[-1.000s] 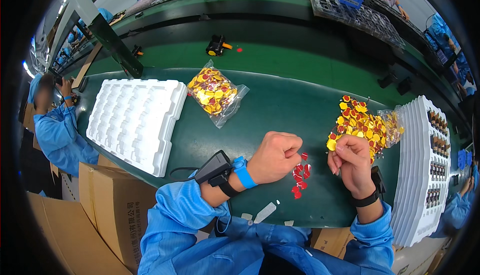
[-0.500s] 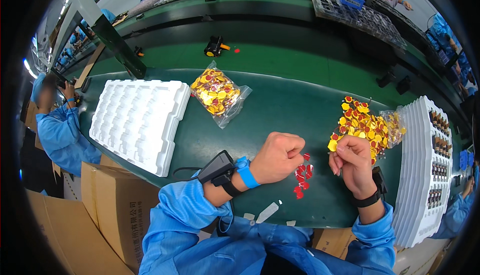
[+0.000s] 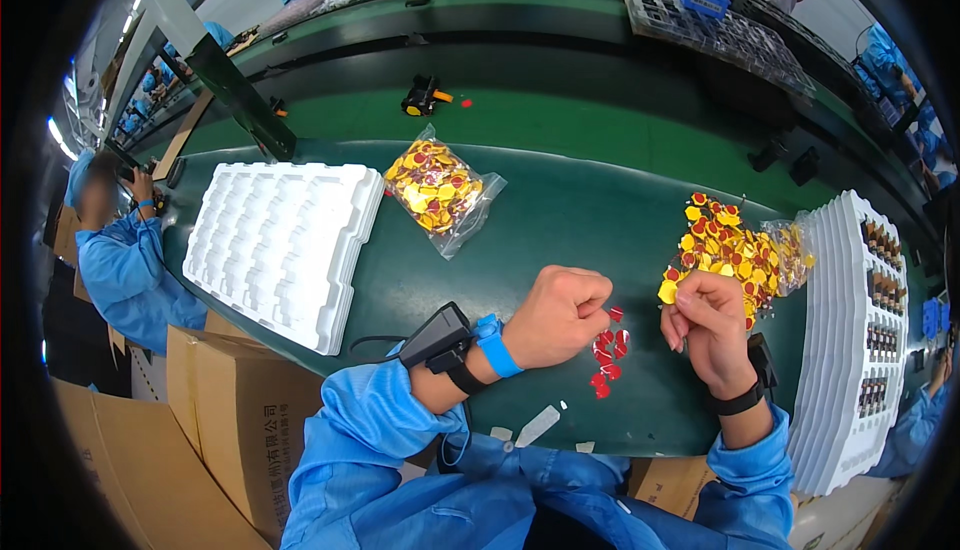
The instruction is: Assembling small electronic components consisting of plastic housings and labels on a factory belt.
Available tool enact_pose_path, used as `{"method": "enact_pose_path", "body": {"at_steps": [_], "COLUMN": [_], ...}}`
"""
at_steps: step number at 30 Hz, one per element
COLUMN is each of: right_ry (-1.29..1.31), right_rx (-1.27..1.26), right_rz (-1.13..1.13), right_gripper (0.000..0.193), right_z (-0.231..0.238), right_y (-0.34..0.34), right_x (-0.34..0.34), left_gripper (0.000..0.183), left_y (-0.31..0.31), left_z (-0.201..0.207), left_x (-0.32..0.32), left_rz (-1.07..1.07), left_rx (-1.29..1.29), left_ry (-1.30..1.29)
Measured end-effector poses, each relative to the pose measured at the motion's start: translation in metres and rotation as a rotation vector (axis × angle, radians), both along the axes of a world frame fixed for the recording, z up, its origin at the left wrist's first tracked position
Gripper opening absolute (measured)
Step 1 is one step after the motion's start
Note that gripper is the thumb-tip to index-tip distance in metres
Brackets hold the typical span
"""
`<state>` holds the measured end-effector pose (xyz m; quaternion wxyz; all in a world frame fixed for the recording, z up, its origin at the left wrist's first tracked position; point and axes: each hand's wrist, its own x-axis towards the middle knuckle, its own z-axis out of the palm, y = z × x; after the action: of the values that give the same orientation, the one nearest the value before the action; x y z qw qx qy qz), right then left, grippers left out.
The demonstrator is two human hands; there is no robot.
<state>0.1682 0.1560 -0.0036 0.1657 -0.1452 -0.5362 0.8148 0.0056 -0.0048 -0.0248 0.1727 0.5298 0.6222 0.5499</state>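
Note:
My left hand (image 3: 560, 317) is closed in a fist above the middle of the green table, its fingertips turned away so that anything in them is hidden. Between the thumb and forefinger of my right hand (image 3: 712, 330) is a yellow disc (image 3: 668, 293), pinched at its edge. Behind that hand spreads a loose pile of yellow and red discs (image 3: 735, 250), partly covered by my fingers. Several small red pieces (image 3: 606, 355) lie on the table between my two hands.
A clear bag of yellow and red discs (image 3: 437, 190) lies at the table's far side. White moulded trays (image 3: 275, 245) are stacked at left, more trays (image 3: 830, 350) with small dark parts at right. Cardboard boxes (image 3: 225, 420) stand lower left. A co-worker (image 3: 130, 260) is at far left.
My hands keep almost the same pose, with the yellow disc still in the right one. The whole view has shifted very slightly. A person's hands at the top right have moved.

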Motion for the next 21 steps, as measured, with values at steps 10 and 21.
{"method": "enact_pose_path", "body": {"at_steps": [10, 21], "right_ry": [-0.001, -0.002], "right_rx": [0.010, 0.021], "right_rz": [-0.006, -0.005], "right_gripper": [0.018, 0.018], "right_z": [0.0002, 0.0021], "right_y": [0.0002, -0.0008], "right_x": [-0.0002, 0.0001], "left_gripper": [0.031, 0.031], "left_y": [0.0000, 0.0001], "left_z": [0.0007, 0.0004], "left_x": [-0.0005, -0.0008], "left_rz": [-0.004, -0.003], "left_rx": [0.006, -0.004], "left_ry": [0.009, 0.020]}}
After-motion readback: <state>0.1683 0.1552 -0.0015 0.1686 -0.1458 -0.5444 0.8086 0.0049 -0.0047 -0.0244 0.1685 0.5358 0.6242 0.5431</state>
